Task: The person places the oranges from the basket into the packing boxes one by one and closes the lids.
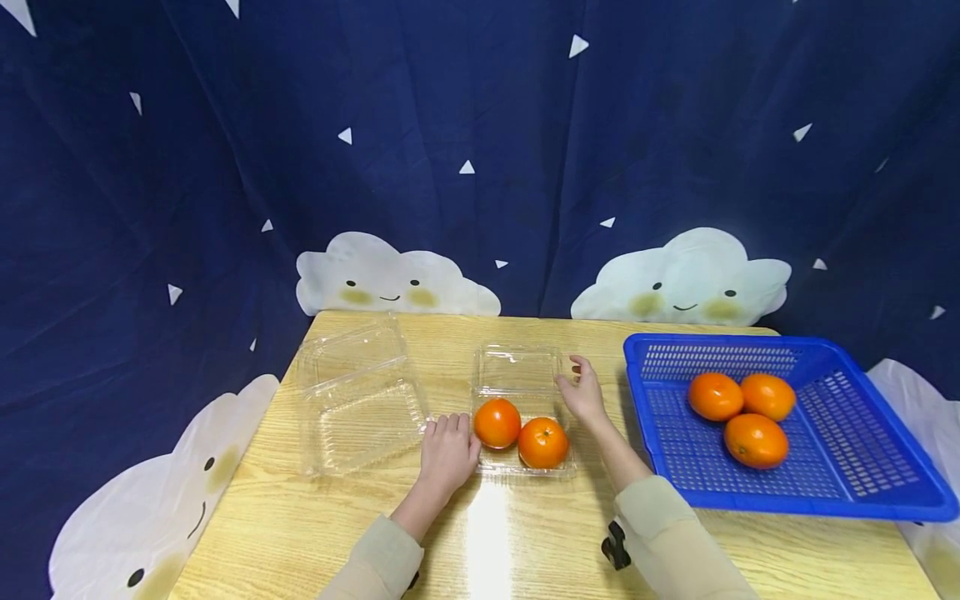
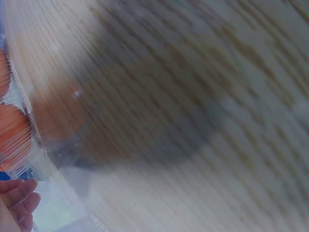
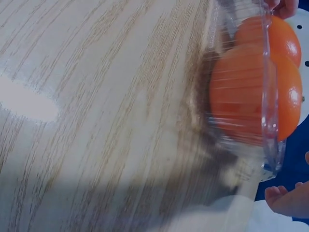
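1. While the right hand (image 1: 583, 392) hangs relaxed, empty, by the unclosed lid (image 1: 519, 369), I cannot tell whether the left hand (image 1: 447, 452) grips the container (image 1: 525, 472).
2. Loaded: two orange fruits (image 1: 497, 423), front half. Closing outstanding, I judge.
3. Unloaded: three further fruits (image 1: 756, 442), blue basket (image 1: 787, 505), table's (image 1: 300, 533) right edge.

A clear plastic clamshell container (image 1: 517, 369) lies open, its lid folded back behind the ribbed base. The base holds two glossy, round orange fruits: the left fruit (image 1: 497, 422) and, slightly nearer the person, the right fruit (image 1: 543, 442). The left hand (image 1: 447, 452) is positioned at the base's left wall; the right hand (image 1: 582, 390) is beside the lid's right edge, fingers loosely bent.
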`<action>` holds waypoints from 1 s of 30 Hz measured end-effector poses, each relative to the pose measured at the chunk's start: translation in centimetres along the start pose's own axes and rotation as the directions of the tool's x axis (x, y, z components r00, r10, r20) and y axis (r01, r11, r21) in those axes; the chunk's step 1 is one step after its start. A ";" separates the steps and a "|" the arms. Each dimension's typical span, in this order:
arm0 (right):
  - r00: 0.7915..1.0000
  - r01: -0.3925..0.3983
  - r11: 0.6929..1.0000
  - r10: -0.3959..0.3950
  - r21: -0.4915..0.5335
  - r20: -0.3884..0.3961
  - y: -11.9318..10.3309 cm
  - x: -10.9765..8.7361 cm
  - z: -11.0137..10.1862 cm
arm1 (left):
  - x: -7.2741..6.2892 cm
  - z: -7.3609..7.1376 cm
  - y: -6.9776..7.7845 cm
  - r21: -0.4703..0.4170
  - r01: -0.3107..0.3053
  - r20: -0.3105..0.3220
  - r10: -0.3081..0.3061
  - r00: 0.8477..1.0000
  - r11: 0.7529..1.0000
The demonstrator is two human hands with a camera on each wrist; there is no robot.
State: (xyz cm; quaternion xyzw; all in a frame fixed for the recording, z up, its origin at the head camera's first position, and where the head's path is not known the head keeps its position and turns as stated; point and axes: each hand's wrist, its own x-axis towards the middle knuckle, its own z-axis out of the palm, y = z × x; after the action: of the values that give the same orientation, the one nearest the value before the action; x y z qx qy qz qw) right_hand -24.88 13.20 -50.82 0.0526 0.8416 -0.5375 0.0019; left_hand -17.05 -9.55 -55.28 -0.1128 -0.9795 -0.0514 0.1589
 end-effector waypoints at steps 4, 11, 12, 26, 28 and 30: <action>0.995 -0.095 0.995 0.093 0.039 0.039 0.5 0.3 -0.2 | 0.0 -0.1 0.1 -0.004 0.000 0.016 0.000 1.000 1.000; 0.978 -0.185 0.978 0.173 0.093 0.120 1.2 0.6 -0.3 | 0.0 -0.1 0.1 -0.002 0.003 0.032 -0.003 0.999 1.000; 0.976 -0.188 0.978 0.175 0.094 0.133 1.3 0.6 -0.3 | 0.0 -0.1 0.1 -0.002 0.003 0.032 -0.003 0.999 1.000; 0.940 -0.242 0.961 0.199 0.132 0.277 2.0 1.0 0.1 | 0.0 0.0 0.0 -0.018 0.005 0.010 -0.004 1.000 1.000; 0.939 -0.243 0.960 0.198 0.137 0.280 2.1 1.1 0.2 | 0.0 0.0 0.0 -0.016 0.005 0.010 -0.005 1.000 1.000; 0.939 -0.247 0.958 0.200 0.148 0.279 2.1 1.2 0.3 | 0.0 0.0 0.0 -0.013 0.003 0.008 -0.003 1.000 1.000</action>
State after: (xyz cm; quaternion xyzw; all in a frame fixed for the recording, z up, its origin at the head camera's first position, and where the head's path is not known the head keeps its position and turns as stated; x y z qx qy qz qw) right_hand -25.87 13.94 -52.93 0.0769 0.7703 -0.6100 0.1691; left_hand -17.04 -9.52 -55.28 -0.1124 -0.9799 -0.0578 0.1543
